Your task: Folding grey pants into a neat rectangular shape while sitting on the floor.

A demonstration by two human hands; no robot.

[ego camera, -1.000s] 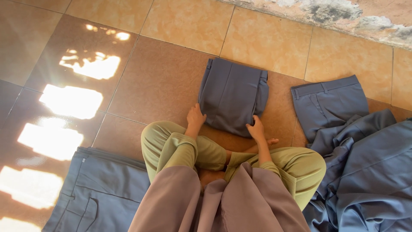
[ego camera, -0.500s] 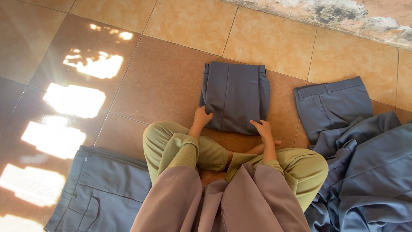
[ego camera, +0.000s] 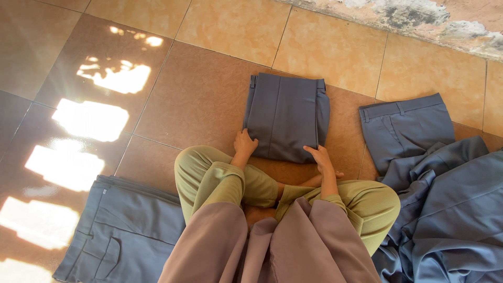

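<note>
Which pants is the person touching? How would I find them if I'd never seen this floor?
Start at the tiled floor, then find the person sitting cross-legged in olive-green trousers. Straight in front of their knees lies a grey pair of folded trousers, with the left hand and right hand on its near corners. It is the only pair folded into a neat small rectangle; the other grey pairs lie unfolded or heaped at the sides.

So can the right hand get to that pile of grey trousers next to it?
Probably yes. The right hand rests on the folded trousers, and the pile of grey trousers lies on the tiled floor just beside the right knee. Nothing lies between them, so a sideways reach looks free.
</note>
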